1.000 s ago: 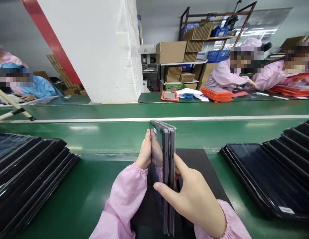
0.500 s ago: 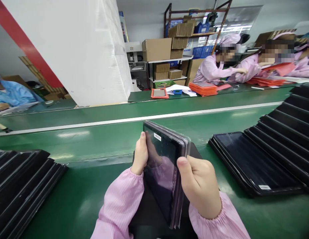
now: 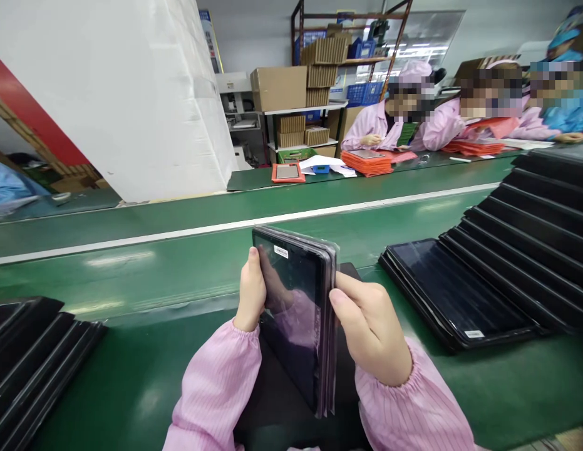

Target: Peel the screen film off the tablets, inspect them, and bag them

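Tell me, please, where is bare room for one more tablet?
Bare green surface: between left stack and left sleeve; between right sleeve and right stack; beyond the held tablets, before the white strip. Crowded: both stack areas, and the black pad below the tablets.

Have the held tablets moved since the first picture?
Yes: against the white line, the tablets have turned, near side swinging right, showing more screen.

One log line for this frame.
left hand: holding tablets, left edge | right hand: holding right edge | tablets: together, upright
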`<state>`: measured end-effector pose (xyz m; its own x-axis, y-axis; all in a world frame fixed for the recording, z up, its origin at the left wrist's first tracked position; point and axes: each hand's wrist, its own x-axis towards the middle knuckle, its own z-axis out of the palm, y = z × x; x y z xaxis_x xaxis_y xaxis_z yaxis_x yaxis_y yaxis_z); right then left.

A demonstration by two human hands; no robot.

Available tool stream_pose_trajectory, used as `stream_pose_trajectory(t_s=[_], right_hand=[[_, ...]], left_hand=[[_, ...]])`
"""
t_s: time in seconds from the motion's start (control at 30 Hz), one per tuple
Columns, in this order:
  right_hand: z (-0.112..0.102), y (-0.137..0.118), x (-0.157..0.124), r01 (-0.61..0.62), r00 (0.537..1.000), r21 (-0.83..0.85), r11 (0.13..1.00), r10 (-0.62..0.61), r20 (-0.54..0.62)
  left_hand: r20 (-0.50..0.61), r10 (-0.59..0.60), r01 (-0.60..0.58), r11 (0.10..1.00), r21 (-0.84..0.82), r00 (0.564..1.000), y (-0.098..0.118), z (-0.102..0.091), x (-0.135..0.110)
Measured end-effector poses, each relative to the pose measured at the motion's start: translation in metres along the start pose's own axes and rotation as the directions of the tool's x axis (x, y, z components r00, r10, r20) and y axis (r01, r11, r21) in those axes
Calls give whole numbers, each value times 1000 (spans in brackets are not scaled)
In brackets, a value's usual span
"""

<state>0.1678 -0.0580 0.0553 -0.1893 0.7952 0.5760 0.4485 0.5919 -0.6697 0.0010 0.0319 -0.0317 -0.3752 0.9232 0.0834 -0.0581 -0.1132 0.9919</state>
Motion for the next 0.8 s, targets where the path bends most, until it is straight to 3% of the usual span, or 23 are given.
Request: stream_pose_trajectory(t_s=[0.23, 0.43, 0.6, 0.8], right_hand=[[-8, 4, 1, 47, 996, -101, 994, -55, -77], [-12, 0, 2, 87, 994, -125, 988, -94, -55], [-12, -3, 4, 82, 995, -122, 989, -88, -43], [-10, -3, 3, 56, 990, -130, 990, -73, -124]], left_hand=[[16, 34, -34, 999, 32, 999, -1, -1, 0], [17, 58, -59, 998, 20, 998, -7, -3, 1], [22, 45, -44, 999, -28, 999, -9, -4, 2], [30, 57, -57, 998, -5, 998, -6, -3, 0]])
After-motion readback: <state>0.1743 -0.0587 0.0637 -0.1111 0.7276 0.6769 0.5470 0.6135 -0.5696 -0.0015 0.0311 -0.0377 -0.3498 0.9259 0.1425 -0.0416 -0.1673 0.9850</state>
